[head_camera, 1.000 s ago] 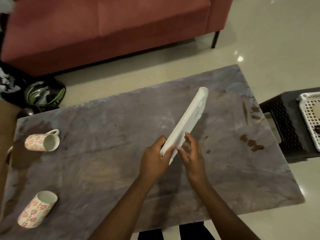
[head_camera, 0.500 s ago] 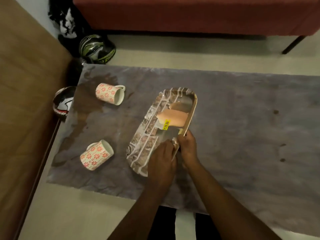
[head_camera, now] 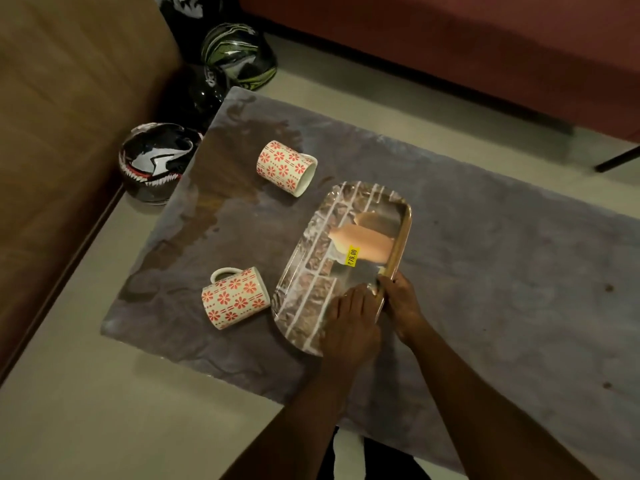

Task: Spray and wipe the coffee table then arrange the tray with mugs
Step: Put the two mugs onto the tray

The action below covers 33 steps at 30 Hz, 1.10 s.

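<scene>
A long oval tray (head_camera: pixel 322 258) with a grey brick pattern and a yellow price sticker lies on the grey stone coffee table (head_camera: pixel 485 271), its right rim slightly raised. My left hand (head_camera: pixel 349 323) rests on the tray's near end. My right hand (head_camera: pixel 401 303) grips the tray's right rim. Two white mugs with red flower print lie on their sides to the left of the tray: one (head_camera: pixel 285 167) at the far side, one (head_camera: pixel 235 297) close to the tray's near end.
A dark wet patch (head_camera: pixel 221 202) covers the table's left part. Helmets (head_camera: pixel 157 161) (head_camera: pixel 239 55) sit on the floor by the table's left end. A brown sofa (head_camera: pixel 52 98) stands at the left, a red sofa (head_camera: pixel 485 46) beyond the table.
The tray went from held on edge above the table to lying pattern-up on it, beside the mugs. My view swung left. Both hands stay on the tray's near end.
</scene>
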Available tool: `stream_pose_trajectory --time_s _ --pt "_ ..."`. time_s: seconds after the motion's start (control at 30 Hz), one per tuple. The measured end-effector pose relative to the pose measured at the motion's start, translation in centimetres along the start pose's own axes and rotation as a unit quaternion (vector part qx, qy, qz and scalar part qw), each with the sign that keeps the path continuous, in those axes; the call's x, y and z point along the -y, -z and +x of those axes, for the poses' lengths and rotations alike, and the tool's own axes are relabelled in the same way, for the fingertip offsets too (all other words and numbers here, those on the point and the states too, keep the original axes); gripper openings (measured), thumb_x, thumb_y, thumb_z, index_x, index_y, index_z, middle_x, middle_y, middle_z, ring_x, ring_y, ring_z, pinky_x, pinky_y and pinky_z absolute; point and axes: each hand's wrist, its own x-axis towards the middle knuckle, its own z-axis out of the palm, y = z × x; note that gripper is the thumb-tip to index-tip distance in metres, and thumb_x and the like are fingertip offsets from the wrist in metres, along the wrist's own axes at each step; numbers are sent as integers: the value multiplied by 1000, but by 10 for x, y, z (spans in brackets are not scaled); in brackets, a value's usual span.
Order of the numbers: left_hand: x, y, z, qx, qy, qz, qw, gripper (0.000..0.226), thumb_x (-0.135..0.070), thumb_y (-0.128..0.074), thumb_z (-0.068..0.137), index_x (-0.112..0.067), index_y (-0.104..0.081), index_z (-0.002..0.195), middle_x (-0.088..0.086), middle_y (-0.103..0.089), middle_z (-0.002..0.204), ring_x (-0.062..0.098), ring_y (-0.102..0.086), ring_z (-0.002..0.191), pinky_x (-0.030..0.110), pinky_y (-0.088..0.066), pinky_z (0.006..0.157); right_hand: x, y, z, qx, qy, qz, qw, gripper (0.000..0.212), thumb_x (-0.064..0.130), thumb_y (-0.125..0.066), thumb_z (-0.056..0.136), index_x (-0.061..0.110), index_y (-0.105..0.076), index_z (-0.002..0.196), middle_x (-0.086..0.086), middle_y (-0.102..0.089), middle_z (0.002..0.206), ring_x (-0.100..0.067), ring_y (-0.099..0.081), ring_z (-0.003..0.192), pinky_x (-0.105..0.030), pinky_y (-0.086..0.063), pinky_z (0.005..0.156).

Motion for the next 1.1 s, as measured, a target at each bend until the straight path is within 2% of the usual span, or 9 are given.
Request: stream_pose_trajectory --time_s 0.17,0.27,0.4,0.5,0.57,0.63,0.8,0.93,1.1 --pt "-13 -10 15 8 33 -41 999 47 -20 -48 73 -12 -60 117 8 -66 120 26 -64 106 37 -50 89 -7 10 16 -50 45 -137 988 10 15 -48 97 15 -58 96 -6 -60 81 -14 -53 68 -19 -43 57" --pt "-13 -17 17 34 34 -36 998 54 -24 -50 70 -13 -59 122 8 -62 128 26 -59 117 38 -48 96 -12 19 29 -68 69 -267 959 14 17 -52 95 4 -56 93 -4 -56 76 -18 -52 70 -13 -37 53" --pt "-2 -25 13 56 33 -27 998 62 -40 -59 69 -17 -56 127 3 -56 138 21 -52 126 37 -45 101 -22 28 44 -65 64 -346 934 19 21 -59 92 2 -58 94 -15 -64 82 -33 -62 77 -40 -50 70" --pt "5 -22 11 52 34 -80 995 55 -44 -52 80 -19 -53 129 2 -50 143 21 -46 131 39 -41 104 -18 24 39 -94 82 -390 912 23 26 -57 93 5 -51 99 -18 -62 91 -38 -61 82 -36 -42 63" --pt "12 -9 16 55 36 -148 987 42 -39 -53 85 -15 -57 118 7 -54 134 25 -51 122 38 -45 98 -5 17 26 -161 92 -382 906 28 30 -52 94 9 -44 111 -18 -54 105 -40 -58 90 -39 -43 65" --pt "22 17 28 49 54 -183 980 36 -37 -53 86 -11 -57 111 10 -58 118 28 -57 107 37 -46 89 12 6 11 -173 141 -369 902 40 34 -51 93 12 -41 125 -19 -48 118 -42 -54 97 -46 -47 73" --pt "73 103 43 4 117 -158 980 27 -28 -59 83 -10 -57 104 10 -60 106 28 -57 100 38 -46 84 38 -56 -18 2 274 -349 896 46 31 -61 90 12 -47 129 -14 -53 118 -33 -56 102 -46 -48 83" --pt "126 143 22 18 179 -87 980 59 -47 -51 71 -9 -58 115 14 -59 118 34 -56 108 42 -47 91 35 -114 -24 202 314 -397 838 47 38 -51 88 11 -52 127 -14 -55 119 -33 -55 106 -43 -46 87" --pt "187 148 -33 33 284 -129 950 81 -63 -66 60 -18 -54 126 3 -57 125 20 -53 116 36 -44 97 -6 -166 -28 300 248 -418 821 70 54 -41 86 11 -39 141 -14 -35 144 -32 -41 128 -39 -36 106"
